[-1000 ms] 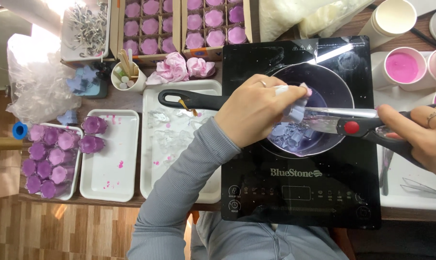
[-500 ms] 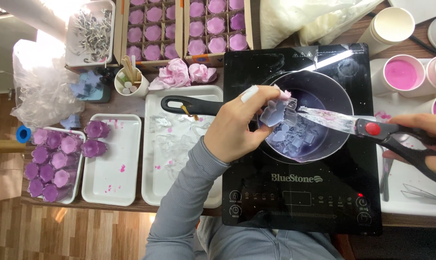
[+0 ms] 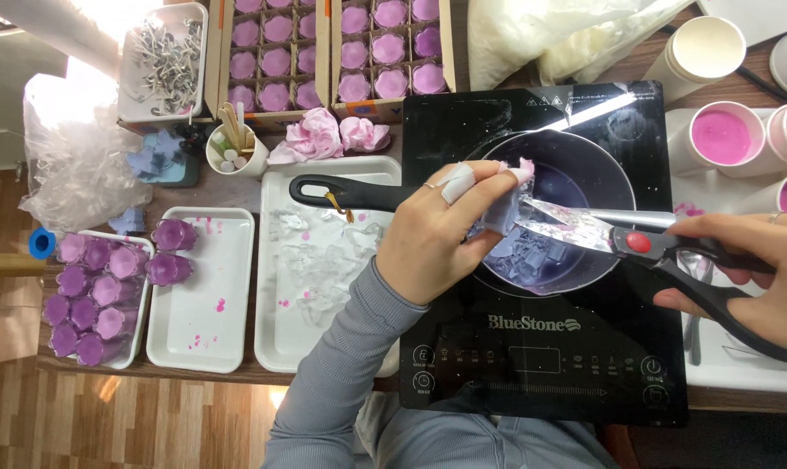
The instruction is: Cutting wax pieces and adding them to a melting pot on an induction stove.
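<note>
Left hand (image 3: 437, 230) pinching a lilac wax piece (image 3: 500, 211) over the saucepan (image 3: 576, 165), right hand (image 3: 749, 269) gripping scissors (image 3: 645, 243), blades parted around it; fingertips best kept clear of the cut

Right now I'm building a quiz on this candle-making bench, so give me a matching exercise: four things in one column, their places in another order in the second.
Things:
1. scissors
2. lilac wax piece
3. wooden sticks
4. purple flower candles

Places:
A. in a white cup behind the trays
B. in the right hand, blades open over the pan
C. on the far-left white tray
D. pinched in the left hand over the pan

Pairs: 1-B, 2-D, 3-A, 4-C
</note>
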